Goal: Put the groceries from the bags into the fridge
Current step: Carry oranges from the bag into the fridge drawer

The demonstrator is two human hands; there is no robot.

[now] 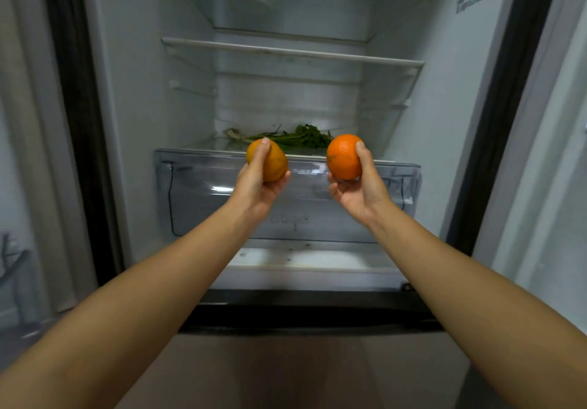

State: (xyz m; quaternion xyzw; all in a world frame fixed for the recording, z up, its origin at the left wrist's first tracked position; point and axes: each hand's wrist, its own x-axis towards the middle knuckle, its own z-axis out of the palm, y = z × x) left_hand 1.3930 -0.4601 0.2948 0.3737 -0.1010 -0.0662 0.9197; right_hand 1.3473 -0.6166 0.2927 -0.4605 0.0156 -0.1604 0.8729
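Observation:
The fridge (133, 91) stands open in front of me. My left hand (255, 183) grips an orange (275, 162), and my right hand (360, 186) grips a second, brighter orange (343, 161). Both fruits are held up in front of the clear crisper drawer (222, 205), level with its top edge. Behind them a bunch of leafy greens (298, 137) lies on the glass shelf over the drawer. No bags are in view.
Two glass shelves (292, 53) above hold nothing I can see, apart from a pale bowl-like shape at the very top. The open fridge door (546, 122) stands at the right. A closed lower compartment front (301, 361) sits below my arms.

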